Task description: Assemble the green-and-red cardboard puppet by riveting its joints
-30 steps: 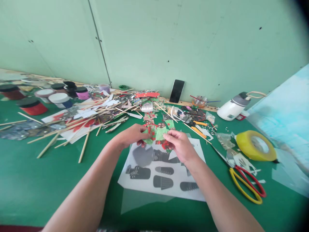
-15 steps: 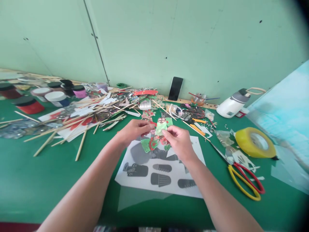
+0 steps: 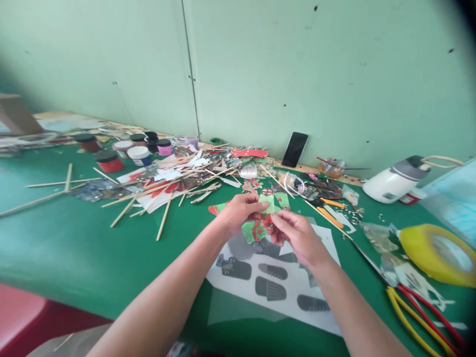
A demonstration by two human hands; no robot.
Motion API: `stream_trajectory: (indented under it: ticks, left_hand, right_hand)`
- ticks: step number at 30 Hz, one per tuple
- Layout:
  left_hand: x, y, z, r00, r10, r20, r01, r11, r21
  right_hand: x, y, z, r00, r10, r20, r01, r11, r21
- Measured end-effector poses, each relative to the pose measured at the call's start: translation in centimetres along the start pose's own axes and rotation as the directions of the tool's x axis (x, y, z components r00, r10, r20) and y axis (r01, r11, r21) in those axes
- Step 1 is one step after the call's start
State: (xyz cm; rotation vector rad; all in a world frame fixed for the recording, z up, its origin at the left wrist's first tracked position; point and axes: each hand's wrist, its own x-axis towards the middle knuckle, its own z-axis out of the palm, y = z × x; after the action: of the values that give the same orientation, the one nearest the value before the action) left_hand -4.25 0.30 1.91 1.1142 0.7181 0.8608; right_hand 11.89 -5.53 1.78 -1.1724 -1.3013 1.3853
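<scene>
My left hand is closed, its thumb and fingers pinching the left side of a small green-and-red painted cutout. Against the lower right of that piece, the fingers of my right hand are also closed in a pinch. Other green and red cutout parts spread around and below the hands; how they join is partly hidden. Under the hands lies a white sheet printed with dark grey shapes, partly covered by my right forearm.
Scissors with red and yellow handles and yellow tape lie at right. Wooden sticks, paint jars and pliers are at left. A phone leans on the wall near a white bottle.
The view has turned left, so things sit farther right. My left hand has moved up onto the light green piece, while my right hand has slid lower on it.
</scene>
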Motion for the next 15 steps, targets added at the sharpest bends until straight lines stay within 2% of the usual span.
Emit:
stream_trajectory:
  ticks: [3,9,11,13,14,15]
  left_hand:
    - [0.0,0.2,-0.3,0.999,0.006,-0.046,-0.008,0.999,-0.052]
    - [-0.3,0.2,0.0,0.999,-0.044,0.030,0.047,0.992,-0.114]
    - [-0.3,0.3,0.2,0.999,-0.035,0.008,0.036,0.995,-0.097]
    - [-0.4,0.8,0.1,0.993,0.045,-0.112,-0.055,0.995,-0.079]
    - [-0.5,1.3,-0.2,0.970,0.116,-0.214,-0.135,0.988,-0.075]
    - [-0.6,1.9,-0.7,0.918,0.201,-0.342,-0.238,0.969,-0.069]
  right_hand:
    - [0.1,0.0,0.2,1.000,0.024,0.020,-0.024,1.000,-0.008]
    - [0.6,-0.3,0.1,0.998,0.057,-0.001,-0.057,0.996,-0.070]
    - [0.8,-0.6,-0.2,0.998,0.066,-0.004,-0.066,0.994,-0.090]
    - [1.3,-0.8,-0.4,0.997,0.073,-0.018,-0.074,0.995,-0.073]
    - [1.8,-0.9,-0.3,0.997,0.071,-0.038,-0.073,0.996,-0.056]
    - [2.5,-1.0,0.1,0.996,0.068,-0.058,-0.070,0.997,-0.043]
